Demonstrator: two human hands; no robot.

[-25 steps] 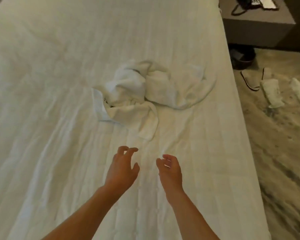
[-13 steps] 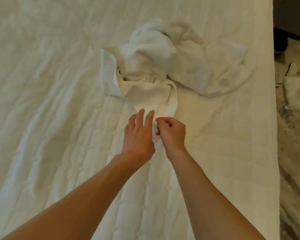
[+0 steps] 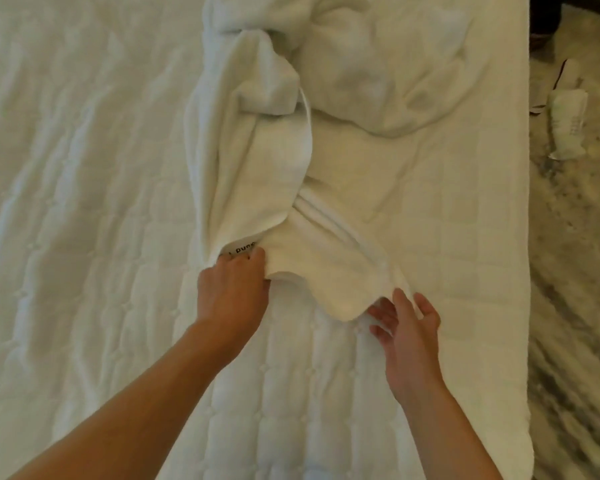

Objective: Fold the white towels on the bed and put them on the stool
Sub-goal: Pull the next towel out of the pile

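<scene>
Left hand: grips the towel edge beside its tag.
Right hand: fingers spread, touching the towel's near corner.
Towel: rumpled on the bed; probably soft, light, limp.
Hold: best pinched at two corners.

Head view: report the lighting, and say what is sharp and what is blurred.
Head view: soft, warm, even light, no glare; faint shadows in the folds of the towel, which barely stands out from the white bed; left hand and right hand fairly sharp; floor at the right edge streaked with blur.
</scene>
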